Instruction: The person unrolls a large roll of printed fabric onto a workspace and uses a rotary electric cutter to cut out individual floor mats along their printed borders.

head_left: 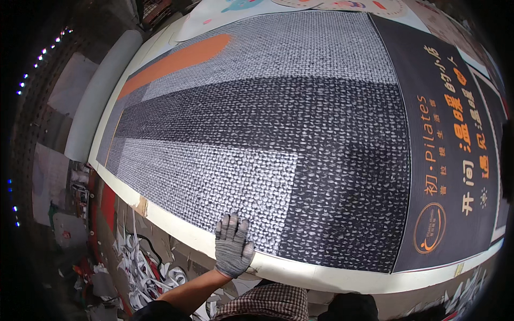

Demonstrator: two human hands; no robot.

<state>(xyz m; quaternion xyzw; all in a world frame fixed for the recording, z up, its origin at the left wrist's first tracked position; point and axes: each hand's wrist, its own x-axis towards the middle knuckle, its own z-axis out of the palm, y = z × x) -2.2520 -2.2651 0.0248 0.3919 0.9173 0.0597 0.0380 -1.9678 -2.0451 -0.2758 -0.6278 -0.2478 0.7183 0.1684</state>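
My left hand (233, 247), in a grey knitted glove, lies palm down at the near edge of a large printed sheet (214, 176). Its fingers are stretched out on the sheet's light grey weave pattern, and nothing is in its grip. The print has light and dark woven-look blocks and an orange rounded stripe (179, 61) at the far left. Beside it on the right is a dark printed panel (428, 134) with orange and white lettering and a round orange emblem. My right hand is out of sight.
The sheets lie on a big table with a pale edge (176, 227). A grey roll (101, 96) lies along its left end. White strips of scrap (139, 262) litter the floor at lower left. Other colourful prints (235, 6) lie along the far side.
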